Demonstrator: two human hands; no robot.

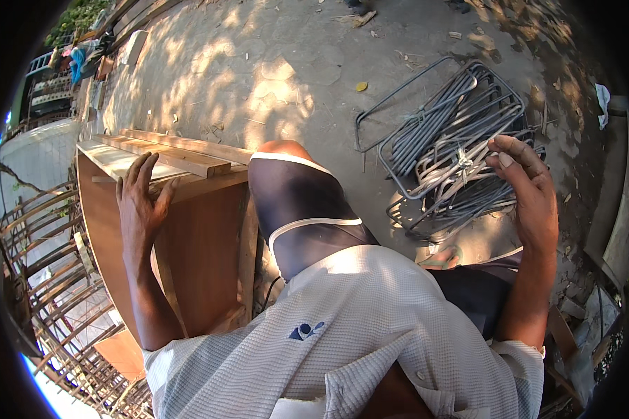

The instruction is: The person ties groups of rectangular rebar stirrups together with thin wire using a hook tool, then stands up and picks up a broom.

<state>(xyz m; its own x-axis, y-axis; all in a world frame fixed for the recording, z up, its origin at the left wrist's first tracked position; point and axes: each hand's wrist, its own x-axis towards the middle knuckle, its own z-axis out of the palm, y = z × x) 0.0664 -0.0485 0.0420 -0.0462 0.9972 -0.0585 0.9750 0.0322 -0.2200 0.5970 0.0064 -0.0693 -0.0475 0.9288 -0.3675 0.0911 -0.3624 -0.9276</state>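
My left hand (141, 199) hovers at or rests on the edge of a brown wooden box-like bench (203, 251), fingers apart and holding nothing visible. Several planks (178, 159) lie along the bench top, just beyond its fingertips. To the right, a pile of bent grey steel rebar stirrups (433, 140) lies on the ground, its rectangular loops bunched and overlapping. Around the middle of the pile a light-coloured tie (463, 162) shows. Over the pile's right edge is my right hand (531, 181), fingers curved, with a gap between thumb and forefinger; nothing shows between them.
Bare grey ground (293, 77) stretches ahead, with a yellow leaf (361, 86) and scattered chips. A bamboo lattice (56, 272) stands at the left, beyond the bench. Grey sheets (611, 181) lean at the far right. My dark-trousered knee (300, 202) is between bench and stirrups.
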